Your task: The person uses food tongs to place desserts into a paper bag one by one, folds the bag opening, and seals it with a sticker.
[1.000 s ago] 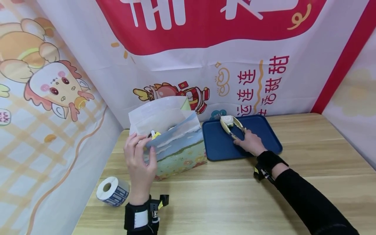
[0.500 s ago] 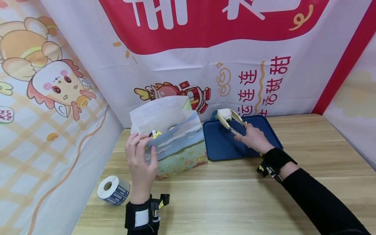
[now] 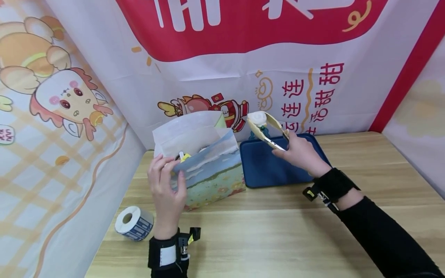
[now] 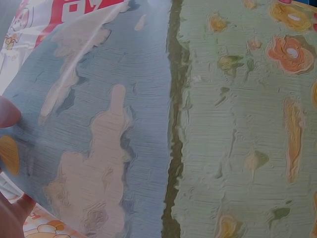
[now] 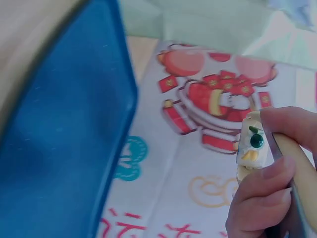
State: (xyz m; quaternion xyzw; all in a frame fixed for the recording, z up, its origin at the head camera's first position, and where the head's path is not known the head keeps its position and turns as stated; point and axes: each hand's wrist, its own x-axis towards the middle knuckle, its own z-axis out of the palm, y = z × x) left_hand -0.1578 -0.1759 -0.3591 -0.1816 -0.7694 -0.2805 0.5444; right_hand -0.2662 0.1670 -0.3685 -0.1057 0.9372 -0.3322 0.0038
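Note:
In the head view my left hand (image 3: 167, 195) pinches the left rim of a paper bag (image 3: 215, 175) printed with blue sky and flowers. The bag's mouth gapes, and something yellow, white and dark (image 3: 184, 156) shows inside. The printed wall (image 4: 148, 129) fills the left wrist view. My right hand (image 3: 303, 154) grips cream-coloured tongs (image 3: 255, 130). Between the tong tips is a small white piece (image 3: 257, 117) with a swirled top, resembling a little cake. Green and yellow decorations show on the white piece (image 5: 252, 145) in the right wrist view. It is raised above the tray's back edge.
A dark blue tray (image 3: 274, 170) lies right of the bag, under my right hand. A roll of labels (image 3: 135, 224) sits left of my left wrist on the wooden table (image 3: 257, 239). A printed cloth (image 3: 208, 73) hangs behind the table.
My right hand has raised the tongs and the white piece off the tray, up and slightly left. My left hand stays at the bag's rim.

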